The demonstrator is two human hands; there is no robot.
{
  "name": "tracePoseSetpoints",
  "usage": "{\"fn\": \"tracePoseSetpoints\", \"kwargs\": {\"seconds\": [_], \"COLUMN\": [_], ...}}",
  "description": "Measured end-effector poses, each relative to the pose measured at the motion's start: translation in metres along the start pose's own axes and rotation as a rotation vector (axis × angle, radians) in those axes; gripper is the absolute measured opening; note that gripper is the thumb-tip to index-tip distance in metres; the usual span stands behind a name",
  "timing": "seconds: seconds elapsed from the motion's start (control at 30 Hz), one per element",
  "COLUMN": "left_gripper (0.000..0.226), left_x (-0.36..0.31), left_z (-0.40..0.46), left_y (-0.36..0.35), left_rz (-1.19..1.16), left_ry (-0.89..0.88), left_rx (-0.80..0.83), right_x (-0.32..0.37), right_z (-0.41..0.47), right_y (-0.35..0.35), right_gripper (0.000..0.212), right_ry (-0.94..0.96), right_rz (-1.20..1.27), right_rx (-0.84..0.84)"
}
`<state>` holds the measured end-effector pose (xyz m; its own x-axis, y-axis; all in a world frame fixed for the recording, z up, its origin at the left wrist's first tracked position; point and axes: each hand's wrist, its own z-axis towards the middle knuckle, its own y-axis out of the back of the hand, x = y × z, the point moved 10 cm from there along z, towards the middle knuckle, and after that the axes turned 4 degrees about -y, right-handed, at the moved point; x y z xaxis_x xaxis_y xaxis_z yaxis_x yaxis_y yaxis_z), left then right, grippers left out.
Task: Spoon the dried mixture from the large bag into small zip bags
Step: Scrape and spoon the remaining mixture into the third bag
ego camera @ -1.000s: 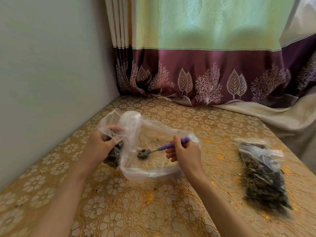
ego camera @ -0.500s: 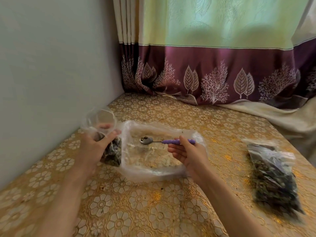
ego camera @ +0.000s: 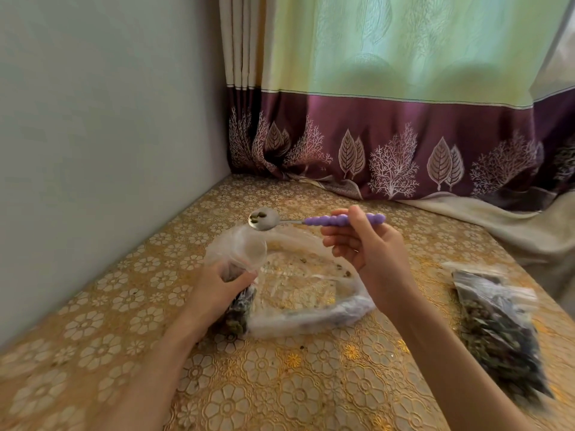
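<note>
So the spoon (ego camera: 264,219) is up in the air, above the open mouth of the small zip bag (ego camera: 242,259). It's a metal bowl on a bumpy purple handle, and there are just a few greenish bits of dried mixture (ego camera: 259,216) sitting in the bowl. The right hand (ego camera: 364,244) pinches the handle between thumb and curled fingers, holding it roughly level, bowl pointing left.

The left hand (ego camera: 217,287) is lower down and wrapped around the small zip bag, fingers curled round its middle, keeping it upright with the top gaping open. You can see dark dried stuff packed in the bottom part of it, below the hand.

Right beside that, touching it, the large bag (ego camera: 311,293) lies flat and crumpled on the tabletop (ego camera: 280,384), between the two hands. It's nearly done, just some scattered crumbs inside.

Off to the right, well apart from all this, another filled zip bag (ego camera: 494,331) lies on the tabletop, full of the dark mix, a bit blurry. The gold floral cloth covers the tabletop, with a purple and green curtain (ego camera: 389,119) behind and a plain wall (ego camera: 109,119) on the left.
</note>
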<state>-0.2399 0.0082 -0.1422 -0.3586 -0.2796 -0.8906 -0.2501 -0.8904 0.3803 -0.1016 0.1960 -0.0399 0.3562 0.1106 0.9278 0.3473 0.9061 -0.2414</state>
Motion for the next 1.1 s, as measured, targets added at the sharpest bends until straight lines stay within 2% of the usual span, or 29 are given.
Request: {"fn": "tracePoseSetpoints", "kwargs": {"seconds": [0.03, 0.13, 0.23, 0.33, 0.47, 0.6, 0.7, 0.77, 0.9, 1.0, 1.1], "left_gripper": [0.026, 0.053, 0.054, 0.058, 0.051, 0.016, 0.007, 0.006, 0.019, 0.044, 0.042], "left_x": [-0.001, -0.009, -0.009, -0.005, -0.004, -0.008, -0.017, -0.025, -0.027, -0.024, -0.024], "left_z": [0.0, -0.002, -0.001, 0.0, -0.001, -0.001, -0.004, -0.007, -0.016, -0.017, -0.016], "left_y": [0.0, -0.003, -0.005, -0.004, -0.006, -0.002, 0.001, -0.006, -0.03, -0.032, -0.034], "left_rz": [-0.011, -0.065, -0.094, -0.087, -0.067, -0.085, -0.071, -0.055, 0.006, 0.068, 0.07], "left_ry": [0.001, -0.048, -0.045, -0.011, -0.021, -0.034, -0.058, -0.087, -0.075, -0.063, -0.072], "left_rx": [0.006, 0.059, 0.073, 0.077, 0.129, 0.074, 0.037, 0.098, 0.297, 0.299, 0.308], "right_x": [0.003, 0.004, -0.002, -0.003, -0.002, -0.008, -0.011, -0.016, -0.023, -0.019, -0.013], "right_z": [-0.001, -0.004, -0.004, -0.002, 0.003, 0.004, 0.009, 0.014, 0.027, 0.039, 0.051], "right_y": [-0.005, -0.018, -0.023, -0.019, 0.007, 0.052, 0.068, 0.074, 0.077, 0.079, 0.078], "right_gripper": [0.026, 0.017, 0.019, 0.018, 0.026, 0.037, 0.038, 0.039, 0.037, 0.042, 0.044], "right_ry": [0.02, 0.056, 0.047, 0.034, 0.018, -0.004, -0.041, -0.084, -0.122, -0.082, -0.037], "right_rz": [-0.051, -0.214, -0.29, -0.229, -0.035, -0.003, -0.118, -0.23, -0.472, -0.614, -0.749], "right_rx": [0.026, 0.091, 0.126, 0.113, -0.043, -0.275, -0.293, -0.276, -0.215, -0.176, -0.149]}}
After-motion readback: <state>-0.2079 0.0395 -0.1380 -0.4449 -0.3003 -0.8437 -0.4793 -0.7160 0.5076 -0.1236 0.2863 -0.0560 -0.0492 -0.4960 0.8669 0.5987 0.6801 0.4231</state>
